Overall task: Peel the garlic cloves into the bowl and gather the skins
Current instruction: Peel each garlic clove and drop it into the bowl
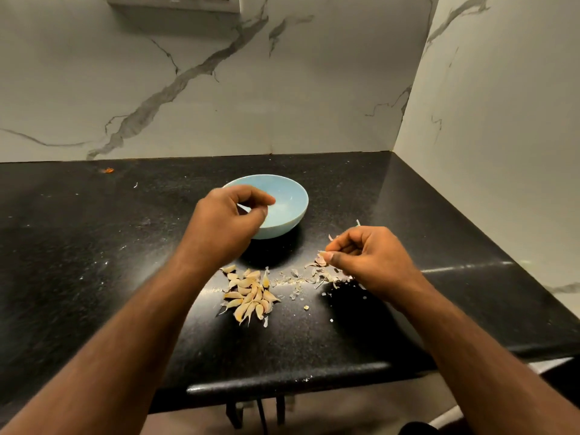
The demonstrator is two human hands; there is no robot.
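A light blue bowl (292,199) stands on the black counter (94,246). My left hand (226,224) hovers over the bowl's near left side, fingers curled and thumb close to the fingertips. I see nothing between them, and the hand hides much of the bowl's inside. A pile of several unpeeled garlic cloves (251,295) lies in front of the bowl. To the right, my right hand (367,259) pinches a piece of papery garlic skin (320,260) between thumb and forefinger, just above a scatter of loose skins (317,276).
Marble walls close off the counter at the back and on the right. The counter's front edge (282,375) runs just below the garlic pile. Small crumbs and skin flakes (296,291) dot the surface between the pile and the skins.
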